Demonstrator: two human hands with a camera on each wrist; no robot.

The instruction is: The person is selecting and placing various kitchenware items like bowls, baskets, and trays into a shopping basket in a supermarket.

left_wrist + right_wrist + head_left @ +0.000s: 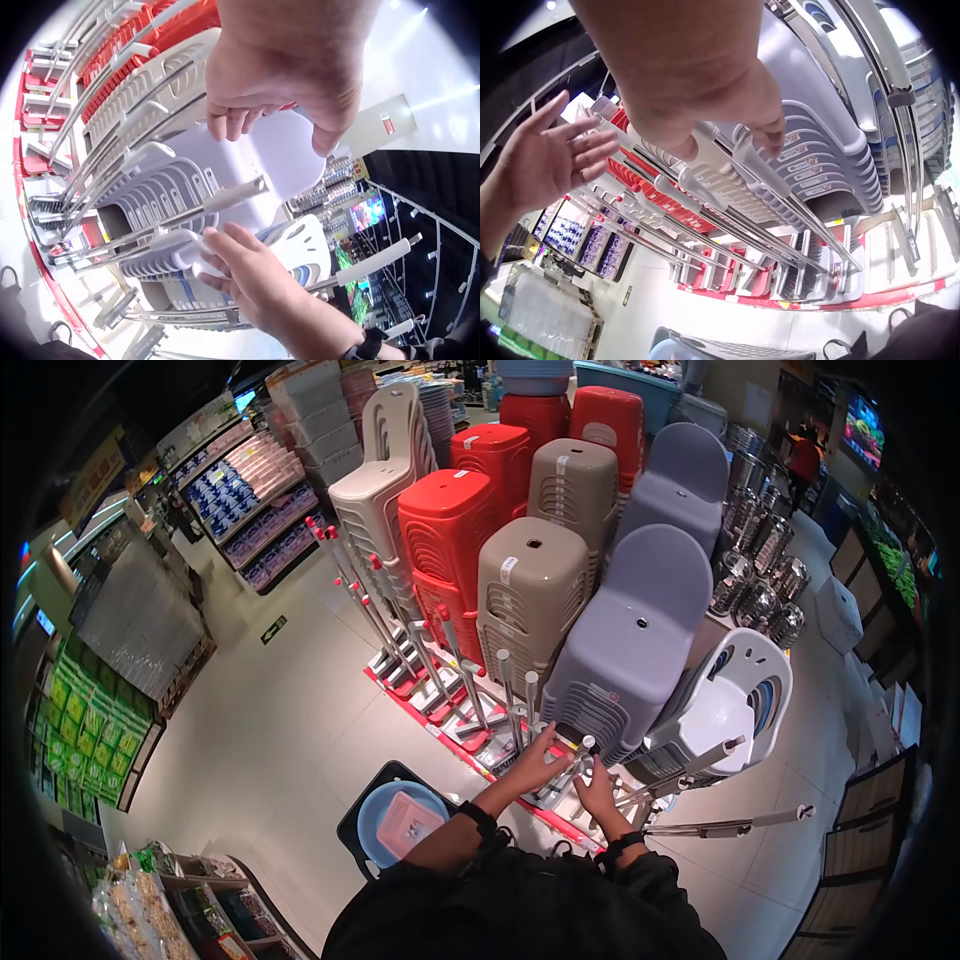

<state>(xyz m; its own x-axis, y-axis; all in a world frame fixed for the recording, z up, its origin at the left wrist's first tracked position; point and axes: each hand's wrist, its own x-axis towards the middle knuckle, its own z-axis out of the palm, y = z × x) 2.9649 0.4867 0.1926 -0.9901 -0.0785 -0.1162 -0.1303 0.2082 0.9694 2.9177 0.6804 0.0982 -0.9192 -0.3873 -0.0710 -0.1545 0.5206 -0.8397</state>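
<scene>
My right hand (pixel 697 97) is at the upper end of a long metal pole, its fingers curled around the pole's pale grip (pixel 759 166). Another pale-gripped pole (pixel 225 199) rises close beside it. My left hand (pixel 289 82) is held near these poles, palm facing them, with fingers loosely spread and holding nothing. In the right wrist view the left hand (pixel 551 161) shows apart from the grips. Brush-like heads (pixel 847 277) stand at the poles' lower ends on a red-edged base. Behind both hands rises a stack of lavender chairs (pixel 630 640).
Red stools (pixel 450 495), taupe stools (pixel 535 555) and cream chairs (pixel 370 485) are stacked behind the poles. White chairs (pixel 745 700) stand at the right, near more poles. A dark basket (pixel 350 825) with a blue basin (pixel 373 825) and pink container (pixel 410 822) sits at my left.
</scene>
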